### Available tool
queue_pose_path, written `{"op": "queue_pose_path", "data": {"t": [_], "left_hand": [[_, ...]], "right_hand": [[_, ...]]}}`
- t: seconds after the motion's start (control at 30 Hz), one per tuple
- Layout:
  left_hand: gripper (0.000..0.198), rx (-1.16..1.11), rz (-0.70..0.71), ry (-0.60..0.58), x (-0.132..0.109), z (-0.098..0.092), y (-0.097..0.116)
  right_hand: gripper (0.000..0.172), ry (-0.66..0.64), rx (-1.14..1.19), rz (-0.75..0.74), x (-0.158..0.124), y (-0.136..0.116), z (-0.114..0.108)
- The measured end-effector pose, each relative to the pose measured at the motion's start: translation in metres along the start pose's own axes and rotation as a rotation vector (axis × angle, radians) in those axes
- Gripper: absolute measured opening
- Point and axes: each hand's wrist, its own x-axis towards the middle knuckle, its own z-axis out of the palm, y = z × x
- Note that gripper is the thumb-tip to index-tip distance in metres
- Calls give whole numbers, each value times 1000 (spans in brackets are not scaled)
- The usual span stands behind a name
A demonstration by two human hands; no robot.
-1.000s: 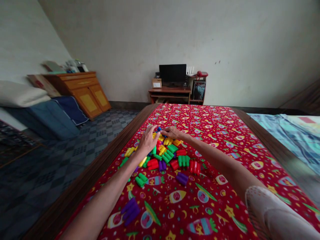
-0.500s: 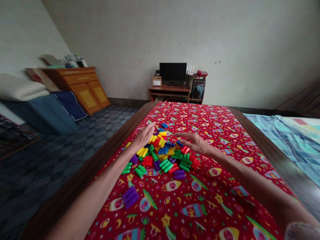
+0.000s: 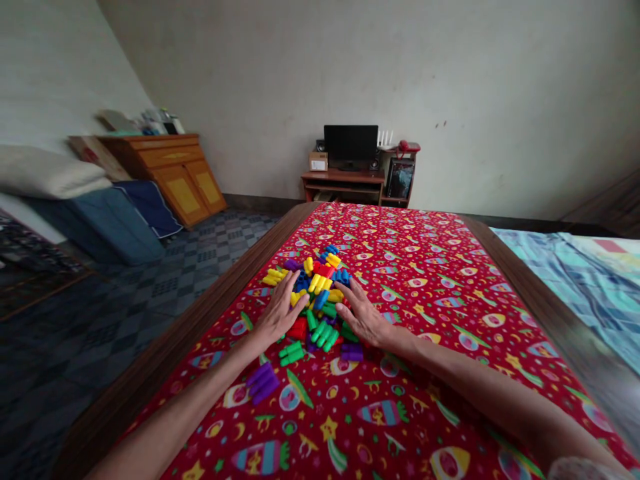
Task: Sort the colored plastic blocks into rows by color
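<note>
A heap of plastic building blocks in yellow, green, blue, red and purple lies on a red patterned cloth. At the left side of the heap my left hand rests against the blocks, fingers stretched out. My right hand touches the right side of it, fingers apart, and covers some pieces. Between the hands are a yellow block, a blue block and green blocks. Close to my left forearm, a purple block lies apart from the heap. Another purple block sits below my right hand.
The cloth covers a table with dark wooden edges. Beyond it stands a desk with a monitor. A wooden cabinet is at the left, and a bed with a blue checked sheet at the right.
Both hands have come inward and nearer to me, pressing against the heap from its two sides. The blocks are pushed closer together, and the view has shifted slightly left.
</note>
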Motion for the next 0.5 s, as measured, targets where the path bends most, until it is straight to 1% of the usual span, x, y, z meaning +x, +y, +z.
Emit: {"op": "queue_pose_path", "data": {"t": [0.03, 0.1, 0.17, 0.2, 0.27, 0.33, 0.4, 0.43, 0.47, 0.5], "left_hand": [[63, -12, 23, 11, 10, -1, 1], [59, -5, 75, 75, 29, -6, -5], [56, 44, 83, 166, 45, -11, -21], [55, 70, 50, 191, 53, -12, -30], [55, 75, -70, 163, 66, -11, -49], [57, 52, -114, 102, 77, -3, -62], [58, 22, -94, 44, 87, 6, -67], [58, 8, -73, 18, 93, 10, -67], [57, -22, -50, 2, 98, 14, -66], [55, -7, -16, -22, 105, 16, -65]], "right_hand": [[60, -3, 32, -9, 2, -6, -4], [56, 16, 92, -16, 7, -9, -17], [53, 68, 101, 5, 13, -1, -33], [53, 97, 79, 28, 17, 7, -39], [55, 126, 3, 72, 23, 22, -44], [56, 78, -44, 67, 25, 32, -40], [56, 9, -18, 25, 24, 34, -32], [56, -4, 16, 19, 23, 33, -28], [56, 8, 52, 35, 22, 32, -25], [58, 50, 83, 67, 21, 32, -25]]}}
